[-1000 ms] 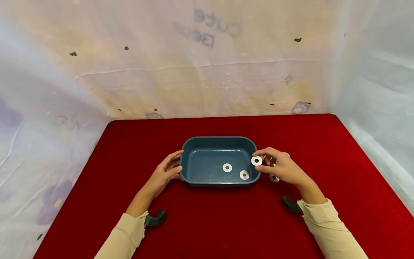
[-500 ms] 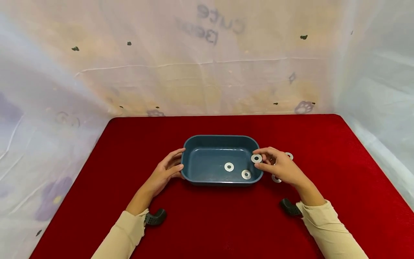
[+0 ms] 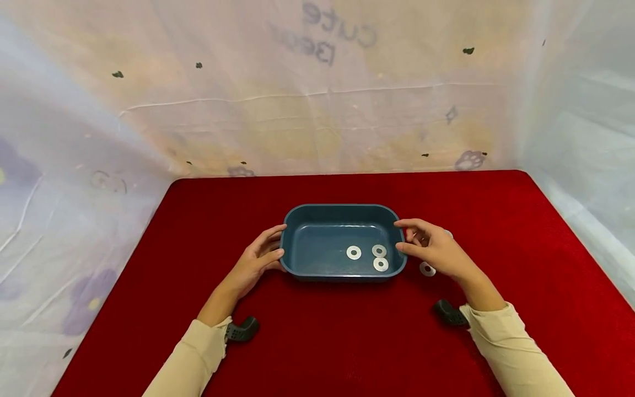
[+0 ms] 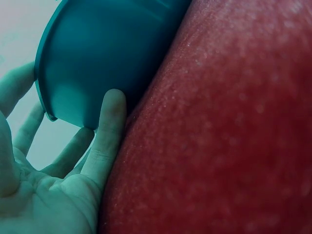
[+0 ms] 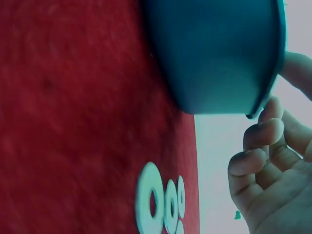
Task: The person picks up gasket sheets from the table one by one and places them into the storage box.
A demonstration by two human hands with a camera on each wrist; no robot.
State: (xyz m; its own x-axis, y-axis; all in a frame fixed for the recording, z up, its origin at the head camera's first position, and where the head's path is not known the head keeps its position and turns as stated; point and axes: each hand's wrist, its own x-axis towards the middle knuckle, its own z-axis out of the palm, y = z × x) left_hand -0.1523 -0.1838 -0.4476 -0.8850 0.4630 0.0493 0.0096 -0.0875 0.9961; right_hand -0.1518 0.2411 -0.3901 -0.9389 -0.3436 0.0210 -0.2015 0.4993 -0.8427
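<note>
A dark blue rectangular basin with rounded corners sits in front of me. Inside it, toward the right, lie three flat metal washers: one washer apart, and a far washer close against a near washer. My left hand rests with spread, fairly straight fingers against the basin's left end; the left wrist view shows fingertips on its outer wall. At the right end, my right hand holds nothing, thumb and index finger extended at the rim, other fingers loosely bent.
Beside the basin's right end, partly behind the right hand, more washers lie on the red cloth; the right wrist view shows several, a large washer nearest. A printed fabric wall stands behind the table.
The washer pinched by my right hand has been let go and now lies in the basin. The right thumb and index finger have drawn back to the rim. My left hand stays at the basin.
</note>
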